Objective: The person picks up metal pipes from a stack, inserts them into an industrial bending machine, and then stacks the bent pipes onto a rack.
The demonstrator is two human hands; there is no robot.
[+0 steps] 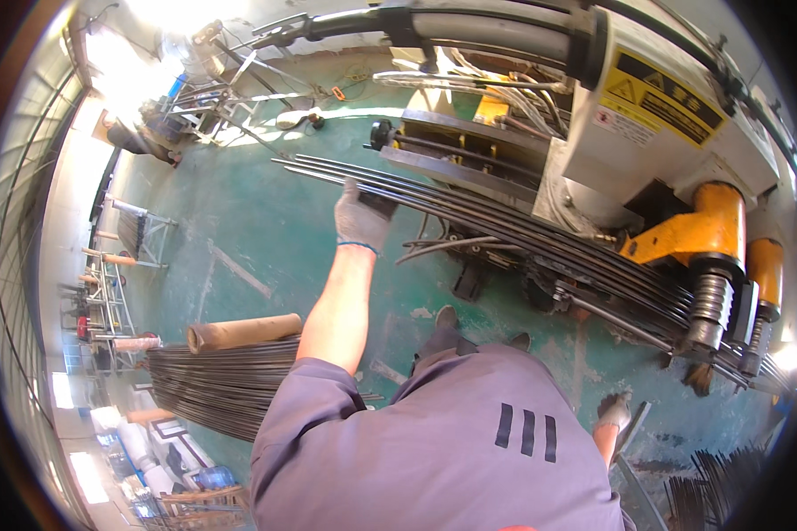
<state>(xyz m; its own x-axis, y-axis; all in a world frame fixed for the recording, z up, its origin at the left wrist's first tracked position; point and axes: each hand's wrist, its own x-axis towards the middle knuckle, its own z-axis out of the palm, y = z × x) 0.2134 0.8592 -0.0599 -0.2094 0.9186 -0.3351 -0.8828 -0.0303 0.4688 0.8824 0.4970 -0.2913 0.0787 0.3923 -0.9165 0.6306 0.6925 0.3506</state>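
Note:
A bundle of long, thin metal rods (469, 205) slants from the upper middle down to the right along a machine. My left hand (360, 217), in a pale knitted glove with a blue cuff edge, is closed around the rods near their left ends, with the thumb on the near side. The far ends of the rods pass under the orange machine heads (689, 232) with their coiled springs. Low on the right is my right hand (613, 411), also gloved, beside a grey metal bar (630, 431). Its fingers are too small and shaded to make out.
Dark rods (226, 385) lie stacked at lower left, beside a brown cardboard tube (243, 333). More rods (715, 488) stick up at lower right. A machine rail with a black knob (381, 134) lies beyond the bundle. Metal racks (142, 234) stand along the left wall.

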